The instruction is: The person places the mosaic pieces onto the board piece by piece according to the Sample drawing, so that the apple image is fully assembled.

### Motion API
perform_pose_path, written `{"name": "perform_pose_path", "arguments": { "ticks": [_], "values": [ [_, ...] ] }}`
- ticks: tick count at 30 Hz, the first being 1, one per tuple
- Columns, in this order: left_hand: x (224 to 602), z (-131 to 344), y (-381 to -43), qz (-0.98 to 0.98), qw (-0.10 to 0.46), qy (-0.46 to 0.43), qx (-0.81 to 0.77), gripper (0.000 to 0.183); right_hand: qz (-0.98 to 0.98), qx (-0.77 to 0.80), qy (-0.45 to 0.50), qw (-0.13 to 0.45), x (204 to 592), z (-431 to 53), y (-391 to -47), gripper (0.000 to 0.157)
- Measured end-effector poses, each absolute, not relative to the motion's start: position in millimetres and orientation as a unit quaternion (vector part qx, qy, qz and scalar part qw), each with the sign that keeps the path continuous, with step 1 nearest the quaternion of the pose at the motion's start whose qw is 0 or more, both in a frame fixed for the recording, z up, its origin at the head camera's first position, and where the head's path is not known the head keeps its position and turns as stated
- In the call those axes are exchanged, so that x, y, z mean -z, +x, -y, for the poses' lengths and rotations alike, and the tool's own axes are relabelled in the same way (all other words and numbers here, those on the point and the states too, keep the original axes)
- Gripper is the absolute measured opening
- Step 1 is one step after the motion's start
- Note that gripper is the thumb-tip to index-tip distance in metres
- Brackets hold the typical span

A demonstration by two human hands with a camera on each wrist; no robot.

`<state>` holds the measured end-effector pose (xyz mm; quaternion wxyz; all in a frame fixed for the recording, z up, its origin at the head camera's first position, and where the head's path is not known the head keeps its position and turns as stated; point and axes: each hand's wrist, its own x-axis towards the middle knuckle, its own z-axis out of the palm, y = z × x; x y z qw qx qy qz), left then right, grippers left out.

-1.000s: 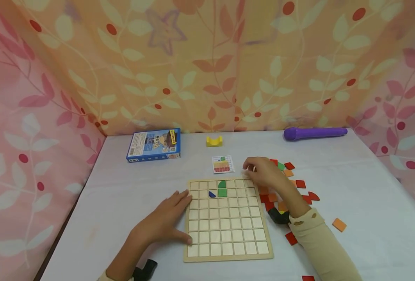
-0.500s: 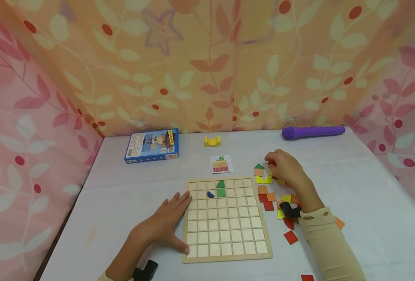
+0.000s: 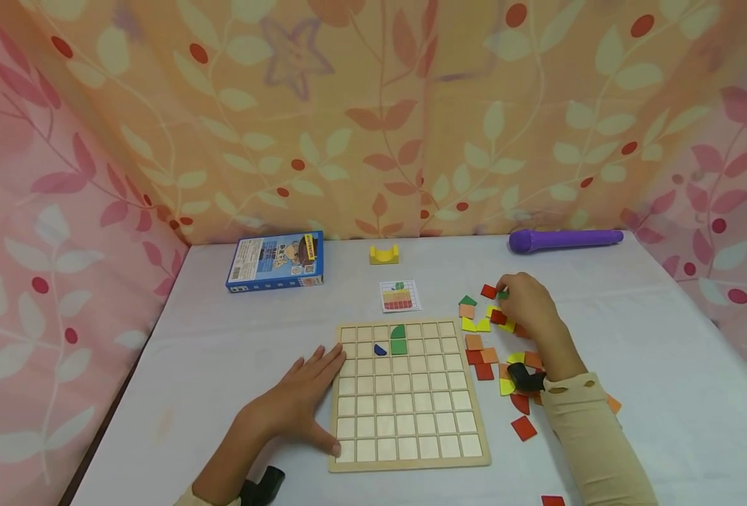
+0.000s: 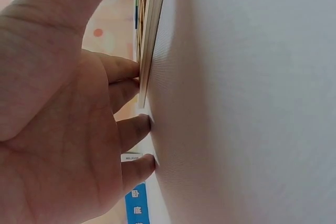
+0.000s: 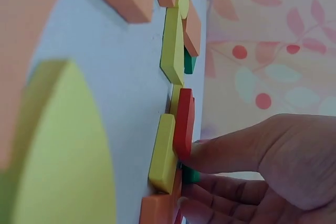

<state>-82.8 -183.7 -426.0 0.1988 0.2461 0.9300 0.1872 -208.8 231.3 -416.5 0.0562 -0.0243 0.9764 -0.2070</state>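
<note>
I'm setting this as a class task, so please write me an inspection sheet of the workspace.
Surface: white-covered table, faint smudge at left.
Job's things: grid board holding two green pieces and a blue one; picture card beyond; loose coloured pieces right.
Clutter: blue box, yellow stand, purple microphone-shaped object.
Grip: left hand touches the board; right hand at another green piece, hold unclear.
Cables: nothing seen.
Surroundings: floral fabric behind and both sides.

Beige sleeves (image 3: 601, 443), small holes (image 3: 590, 384) in right cuff (image 3: 572, 387), black wrist fittings (image 3: 526, 378)
</note>
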Motion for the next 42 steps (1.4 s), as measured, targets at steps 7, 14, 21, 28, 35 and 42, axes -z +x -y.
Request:
{"name": "perform_pose_path", "arguments": {
  "ticks": [7,14,21,28,35,42],
  "values": [
    [427.3,183.8,-83.9,-0.931,0.2,0.242,-0.183,0.14,-0.974,0.216,-0.028,0.062,415.0,-234.4,-209.8,0.026],
    [429.1,184.9,-83.8,-0.933,0.201,0.24,-0.176,0.141,-0.968,0.238,-0.038,0.071,407.8,-226.3,-207.0,0.022],
    [428.2,184.0,-84.3,-0.935,0.199,0.237,-0.174,0.14,-0.951,0.28,-0.118,0.051,401.4,-201.5,-201.1,0.018],
    [425.8,183.5,-83.5,-0.932,0.197,0.238,-0.188,0.14,-0.946,0.275,-0.168,0.044,401.1,-167.1,-190.0,0.014],
    [428.6,183.8,-84.0,-0.934,0.198,0.237,-0.179,0.14,-0.939,0.263,-0.212,0.067,407.2,-134.5,-175.3,0.011],
    [427.3,182.8,-84.1,-0.933,0.201,0.236,-0.181,0.139,-0.928,0.258,-0.264,0.05,418.0,-118.6,-170.9,0.013]
  ]
}}
